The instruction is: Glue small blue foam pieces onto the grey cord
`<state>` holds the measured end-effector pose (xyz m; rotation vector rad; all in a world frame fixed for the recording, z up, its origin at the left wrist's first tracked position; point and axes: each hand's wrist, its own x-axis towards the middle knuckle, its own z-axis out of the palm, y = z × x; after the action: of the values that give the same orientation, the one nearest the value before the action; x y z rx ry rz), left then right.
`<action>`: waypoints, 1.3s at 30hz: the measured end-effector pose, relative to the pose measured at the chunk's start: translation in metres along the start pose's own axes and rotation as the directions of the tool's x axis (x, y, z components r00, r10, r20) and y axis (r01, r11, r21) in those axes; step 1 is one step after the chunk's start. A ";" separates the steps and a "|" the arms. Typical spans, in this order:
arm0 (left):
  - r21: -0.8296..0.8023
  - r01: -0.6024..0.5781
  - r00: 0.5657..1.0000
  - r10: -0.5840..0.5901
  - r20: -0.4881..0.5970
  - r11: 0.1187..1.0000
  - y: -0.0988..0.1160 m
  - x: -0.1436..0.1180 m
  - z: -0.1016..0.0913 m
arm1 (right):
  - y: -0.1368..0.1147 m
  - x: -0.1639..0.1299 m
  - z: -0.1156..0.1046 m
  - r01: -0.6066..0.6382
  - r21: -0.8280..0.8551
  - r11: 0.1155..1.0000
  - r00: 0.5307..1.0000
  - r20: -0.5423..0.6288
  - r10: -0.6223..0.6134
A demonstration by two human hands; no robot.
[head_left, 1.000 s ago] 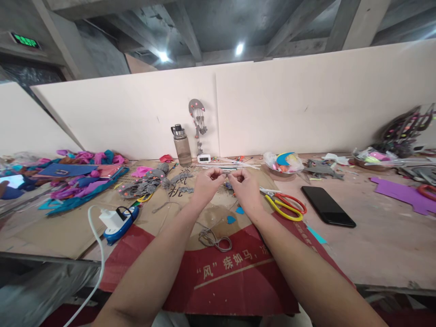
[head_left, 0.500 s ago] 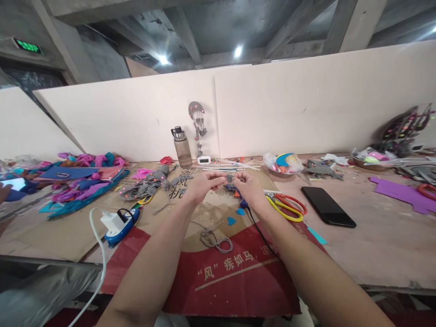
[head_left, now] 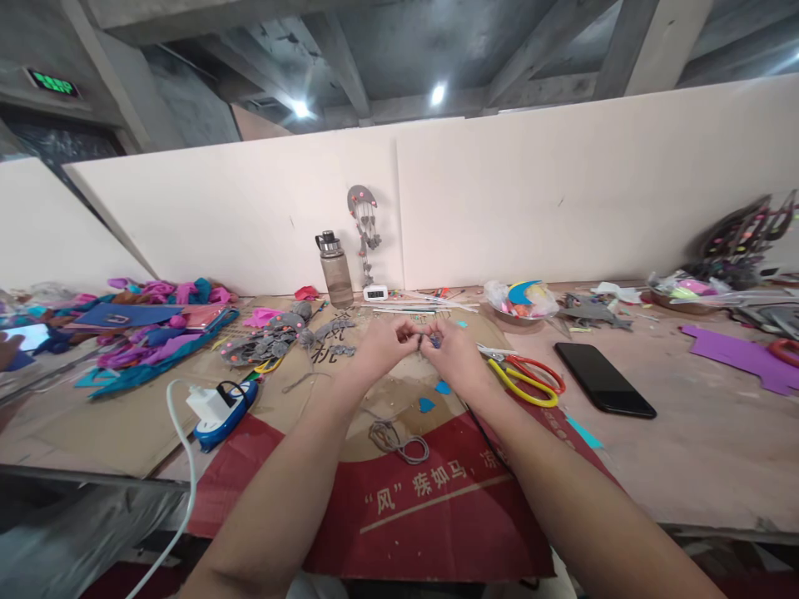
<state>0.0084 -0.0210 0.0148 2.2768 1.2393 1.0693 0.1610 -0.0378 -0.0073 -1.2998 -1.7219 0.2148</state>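
Over flat, red-and-brown printed cardboard (head_left: 449, 537), the hands (head_left: 382, 349), close together, pinch a small grey piece (head_left: 419, 339).

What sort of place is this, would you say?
Probably a craft workshop, judging by the red-and-yellow-handled scissors, a heap of colourful, soft-looking pieces and a grey ornament with dangling parts.

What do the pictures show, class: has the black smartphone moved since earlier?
No: the black smartphone keeps its place on the table, just right of the red-and-yellow-handled scissors. Both shift slightly together in view, which suggests camera movement.
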 end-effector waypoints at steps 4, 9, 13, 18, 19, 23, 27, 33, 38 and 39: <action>0.179 -0.122 0.993 0.119 0.027 0.976 0.002 -0.001 0.001 | 0.006 0.000 0.003 0.027 -0.048 0.999 1.000 -0.001 -0.027; 0.186 -0.120 0.993 0.114 0.044 0.975 -0.002 0.000 0.001 | 0.009 0.001 0.005 0.056 -0.039 0.998 0.998 0.008 -0.055; 0.063 0.002 1.000 -0.002 -0.011 0.998 -0.007 0.002 0.002 | 0.010 0.001 0.004 0.025 0.101 0.995 1.000 0.011 -0.026; -0.181 0.187 0.971 -0.209 -0.111 0.965 -0.006 0.004 0.001 | 0.008 -0.001 0.002 -0.022 0.264 0.964 0.999 0.029 0.015; -0.211 0.199 0.967 -0.227 -0.115 0.957 -0.005 0.004 0.001 | 0.006 -0.001 0.001 -0.034 0.278 0.960 0.999 0.031 0.027; -0.276 0.192 0.963 -0.235 -0.131 0.942 -0.002 0.004 0.001 | 0.002 -0.001 0.000 -0.072 0.323 0.944 0.997 0.019 0.070; -0.325 0.173 0.963 -0.230 -0.143 0.930 -0.003 0.003 0.004 | -0.001 -0.001 0.000 -0.089 0.350 0.933 0.995 0.001 0.095; -0.418 0.110 0.969 -0.192 -0.158 0.902 -0.008 0.004 0.013 | -0.007 -0.003 -0.002 -0.096 0.346 0.933 0.995 0.031 0.091; -0.524 0.142 0.976 -0.207 -0.067 0.840 -0.003 0.001 0.011 | -0.007 0.000 -0.005 -0.132 0.381 0.915 0.991 0.030 0.130; -0.544 0.154 0.979 -0.200 -0.027 0.825 -0.003 0.001 0.009 | -0.006 0.001 -0.006 -0.135 0.369 0.919 0.990 0.024 0.136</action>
<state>0.0140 -0.0180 0.0072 1.6698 0.9894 1.2611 0.1616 -0.0421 0.0003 -1.1339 -1.4988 0.5905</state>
